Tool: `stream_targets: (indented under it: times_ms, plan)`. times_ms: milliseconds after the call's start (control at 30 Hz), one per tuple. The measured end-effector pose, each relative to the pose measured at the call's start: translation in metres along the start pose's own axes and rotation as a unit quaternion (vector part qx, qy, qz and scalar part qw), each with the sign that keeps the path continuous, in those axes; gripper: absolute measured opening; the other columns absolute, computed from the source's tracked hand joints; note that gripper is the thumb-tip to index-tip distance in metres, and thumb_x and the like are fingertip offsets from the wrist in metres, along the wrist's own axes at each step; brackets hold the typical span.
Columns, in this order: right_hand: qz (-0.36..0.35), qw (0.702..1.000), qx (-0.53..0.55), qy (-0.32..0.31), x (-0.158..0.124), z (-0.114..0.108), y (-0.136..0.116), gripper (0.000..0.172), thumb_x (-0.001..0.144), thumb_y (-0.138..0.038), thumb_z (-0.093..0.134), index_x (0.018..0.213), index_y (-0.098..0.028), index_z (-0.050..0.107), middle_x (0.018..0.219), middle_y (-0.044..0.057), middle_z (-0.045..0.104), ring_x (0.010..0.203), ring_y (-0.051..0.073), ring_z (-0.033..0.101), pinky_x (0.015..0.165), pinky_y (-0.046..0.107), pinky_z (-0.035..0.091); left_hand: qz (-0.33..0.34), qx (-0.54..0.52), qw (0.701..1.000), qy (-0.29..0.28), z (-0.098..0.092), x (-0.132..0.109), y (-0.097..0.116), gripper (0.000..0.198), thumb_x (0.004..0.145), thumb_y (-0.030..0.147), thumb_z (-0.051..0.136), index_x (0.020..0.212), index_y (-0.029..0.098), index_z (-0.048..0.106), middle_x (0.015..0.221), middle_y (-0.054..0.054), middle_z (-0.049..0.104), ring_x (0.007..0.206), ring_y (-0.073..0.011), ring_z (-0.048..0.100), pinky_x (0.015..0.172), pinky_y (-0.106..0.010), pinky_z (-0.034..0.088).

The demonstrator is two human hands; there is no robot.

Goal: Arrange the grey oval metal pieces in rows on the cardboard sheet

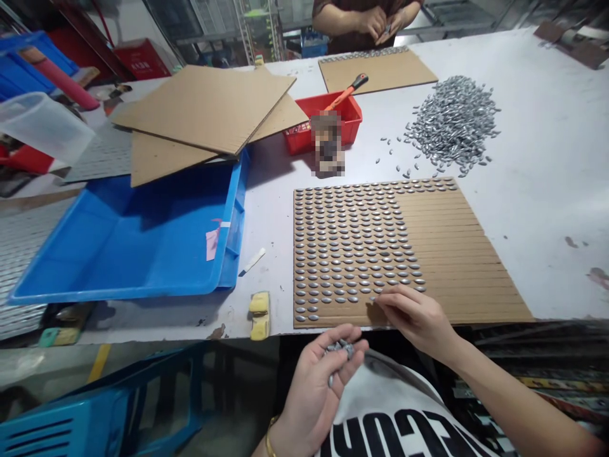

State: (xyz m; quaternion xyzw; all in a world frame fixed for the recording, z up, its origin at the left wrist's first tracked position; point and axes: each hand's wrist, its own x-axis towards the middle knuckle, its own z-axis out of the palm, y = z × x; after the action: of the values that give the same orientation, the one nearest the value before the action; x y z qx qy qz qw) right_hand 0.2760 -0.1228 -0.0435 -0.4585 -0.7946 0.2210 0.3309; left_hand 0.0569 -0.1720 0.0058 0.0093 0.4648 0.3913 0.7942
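A grooved cardboard board point(457, 254) lies at the table's near edge, its left part lined with rows of small oval metal pieces point(352, 241). My right hand point(416, 315) rests on the board's near edge, fingertips pinched on one metal piece at the end of a row. My left hand point(316, 381) is below the table edge, cupped and closed on a small bunch of the same metal pieces point(340, 348). A loose heap of metal pieces point(451, 120) sits farther back on the right.
A blue tray point(137, 235) stands at the left with cardboard sheets point(204, 108) behind it. A red bin point(333, 114) holds an orange-handled tool. Across the table another person's hands point(380, 22) work above a second board point(375, 70).
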Motion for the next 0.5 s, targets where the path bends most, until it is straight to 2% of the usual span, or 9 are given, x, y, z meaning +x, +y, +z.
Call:
stream_targets:
  times_ms: [67,167,367,500]
  plan:
    - [-0.003,1.0,-0.002,0.001,-0.0001,0.0006,0.0006,0.018,0.089,-0.012,0.05,0.098,-0.022,0.061,0.093,0.006,0.064,0.083,0.015,0.062,0.07,0.026,0.053,-0.024,0.003,1.0,0.001,-0.0033,0.0008,-0.0041,0.032,0.075,0.007,0.064,0.108,0.01,0.062,0.113,-0.017,0.066,0.101,-0.0253,0.066,0.093,-0.032,0.049]
    - [-0.003,1.0,-0.005,-0.004,0.0,0.0016,0.0019,0.019,0.09,-0.012,0.049,0.099,-0.022,0.062,0.094,0.007,0.065,0.083,0.015,0.063,0.071,0.026,0.053,-0.006,0.016,1.0,0.006,-0.0056,0.0009,-0.0069,0.026,0.077,0.013,0.066,0.103,0.013,0.061,0.109,-0.016,0.068,0.091,-0.0233,0.068,0.085,-0.032,0.053]
    - [0.002,1.0,-0.011,0.002,0.0012,0.0002,0.0004,0.018,0.09,-0.015,0.049,0.097,-0.022,0.063,0.093,0.006,0.065,0.082,0.015,0.063,0.07,0.026,0.054,0.005,0.055,0.998,-0.024,-0.0003,0.004,-0.0046,0.017,0.077,0.02,0.069,0.091,0.01,0.065,0.107,-0.015,0.068,0.09,-0.0212,0.067,0.082,-0.029,0.053]
    - [0.006,1.0,-0.013,-0.001,0.001,-0.0004,-0.0013,0.017,0.09,-0.014,0.049,0.098,-0.021,0.063,0.093,0.007,0.065,0.083,0.015,0.062,0.071,0.026,0.053,-0.01,0.046,0.999,-0.001,0.0017,0.0089,-0.0059,0.027,0.078,0.022,0.068,0.102,0.01,0.066,0.094,-0.013,0.07,0.082,-0.0192,0.068,0.078,-0.028,0.053]
